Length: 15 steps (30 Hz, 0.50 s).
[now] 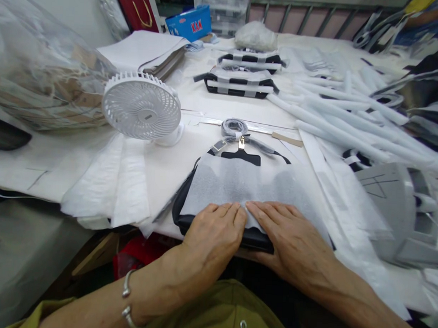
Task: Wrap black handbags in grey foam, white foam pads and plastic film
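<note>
A black handbag lies in front of me at the table's near edge, with a thin white sheet of wrapping paper over its top. At its far side are a black tab with a gold-coloured clasp and a coiled, wrapped strap. My left hand is closed over the bag's near edge, fingers together on the paper, thumb hidden. My right hand grips the same edge beside it, fingers on top of the paper and thumb low against the bag's front. The fingertips of both hands nearly meet.
A white fan stands left, near white paper strips. Two wrapped black bags lie farther back. White padded rolls and a grey tape dispenser are at right. A person's arm shows top right.
</note>
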Motion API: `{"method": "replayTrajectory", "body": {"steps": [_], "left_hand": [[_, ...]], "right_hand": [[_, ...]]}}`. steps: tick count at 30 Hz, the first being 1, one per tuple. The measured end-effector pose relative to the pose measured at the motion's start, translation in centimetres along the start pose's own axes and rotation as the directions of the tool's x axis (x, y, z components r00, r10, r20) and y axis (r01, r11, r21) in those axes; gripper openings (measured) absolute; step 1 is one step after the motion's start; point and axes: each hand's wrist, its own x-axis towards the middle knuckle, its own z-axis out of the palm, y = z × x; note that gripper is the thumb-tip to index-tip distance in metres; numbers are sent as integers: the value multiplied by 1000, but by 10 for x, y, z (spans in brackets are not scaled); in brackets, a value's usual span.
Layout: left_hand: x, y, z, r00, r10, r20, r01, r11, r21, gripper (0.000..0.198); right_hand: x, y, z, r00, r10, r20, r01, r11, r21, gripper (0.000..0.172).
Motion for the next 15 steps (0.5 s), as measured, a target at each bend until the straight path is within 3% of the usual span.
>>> {"method": "replayTrajectory", "body": {"steps": [3,10,15], "left_hand": [[5,4,4,1000,3,-15,-2,1000,24,33],[-4,2,29,969,100,-224,-88,994,64,24],[-4,2,28,972,21,-234,-17,1000,17,28]], "right_hand": [[3,0,2,1000,23,14,-22,1000,-8,60],[-1,-10,10,996,85,-18,-85,996,15,46],[-2,-9,12,995,89,-43,-89,996,-6,44]]}}
